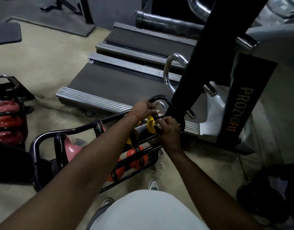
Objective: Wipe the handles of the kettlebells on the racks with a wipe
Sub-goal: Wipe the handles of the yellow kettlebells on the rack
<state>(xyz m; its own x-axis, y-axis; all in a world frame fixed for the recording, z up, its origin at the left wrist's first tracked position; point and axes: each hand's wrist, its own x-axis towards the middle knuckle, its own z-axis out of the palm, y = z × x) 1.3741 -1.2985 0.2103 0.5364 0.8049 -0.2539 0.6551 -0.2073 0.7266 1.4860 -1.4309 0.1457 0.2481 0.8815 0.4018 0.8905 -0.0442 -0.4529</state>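
Two hands at yellow kettlebell [151, 126], far right end of rack [109, 118]. Left hand [143, 110] grip curled on its handle; right hand [169, 131] grip curled, contents hidden. Risk: bell tips, pinching fingers against rail

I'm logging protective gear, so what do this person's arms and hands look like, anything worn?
Both forearms are bare, with no sleeves in view. Neither the left hand nor the right hand is gloved. A thin red thread band circles the left wrist; the right wrist shows nothing.
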